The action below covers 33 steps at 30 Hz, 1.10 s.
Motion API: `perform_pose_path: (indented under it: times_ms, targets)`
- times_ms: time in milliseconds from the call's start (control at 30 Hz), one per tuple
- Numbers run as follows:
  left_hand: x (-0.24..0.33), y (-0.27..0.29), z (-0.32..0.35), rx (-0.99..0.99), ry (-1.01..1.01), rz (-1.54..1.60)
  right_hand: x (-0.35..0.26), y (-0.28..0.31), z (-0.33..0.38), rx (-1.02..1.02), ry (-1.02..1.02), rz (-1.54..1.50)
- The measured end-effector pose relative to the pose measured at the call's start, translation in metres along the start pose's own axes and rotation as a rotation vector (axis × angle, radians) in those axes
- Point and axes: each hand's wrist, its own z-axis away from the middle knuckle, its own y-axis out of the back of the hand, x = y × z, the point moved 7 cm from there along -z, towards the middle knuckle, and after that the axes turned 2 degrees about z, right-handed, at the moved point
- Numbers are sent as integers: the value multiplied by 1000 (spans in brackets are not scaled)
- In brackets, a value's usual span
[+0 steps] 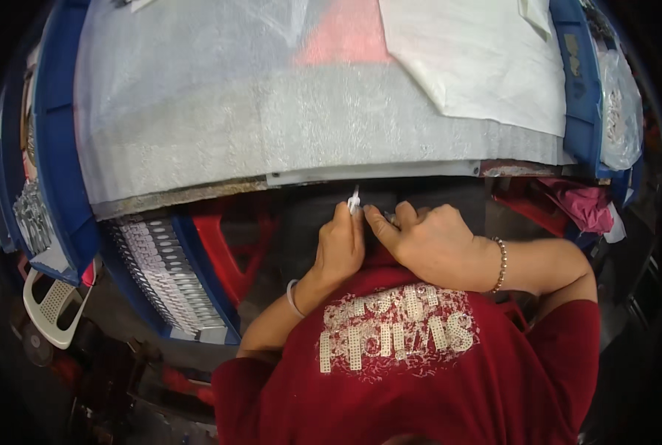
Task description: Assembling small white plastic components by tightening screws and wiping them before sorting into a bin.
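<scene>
Just in front of the table's near edge, my left hand (340, 243) pinches a small white piece (354, 202) upright between thumb and fingers. A thin pale tip sticks up from it; its exact kind is too small to tell. Close on its right is my right hand (436, 243), fingers curled and the index finger pointing at the white piece. A bit of something pale shows between the right fingers, but I cannot make out what it is. Both hands are above my dark-clothed lap.
A table covered with whitish foam sheet (197, 126) lies ahead, a loose white sheet (487, 59) on it. Blue bins (60, 141) flank it. Below left, a blue crate (205, 274) holds rows of metallic pieces. A red stool (227, 252) and pink cloth (579, 206) are under the table.
</scene>
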Motion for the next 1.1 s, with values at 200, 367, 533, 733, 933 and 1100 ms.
perform_pose_path:
  times_ms: [200,367,533,733,933,1100]
  targets:
    - [-3,0,-5,2,2,-107,13,-18,-4,18,-74,-172]
    - [-1,3,-4,-14,4,-162,39,-31,-1,70,-379,-880]
    - [10,12,-2,70,-150,46,38,-18,7,3,-349,-857]
    - [-5,43,-10,-176,407,647,13,18,32,316,-121,-668]
    - [-12,39,13,-118,412,706,0,12,25,280,-11,-600]
    - [-21,52,8,-242,482,994,-2,-8,12,139,-40,-804]
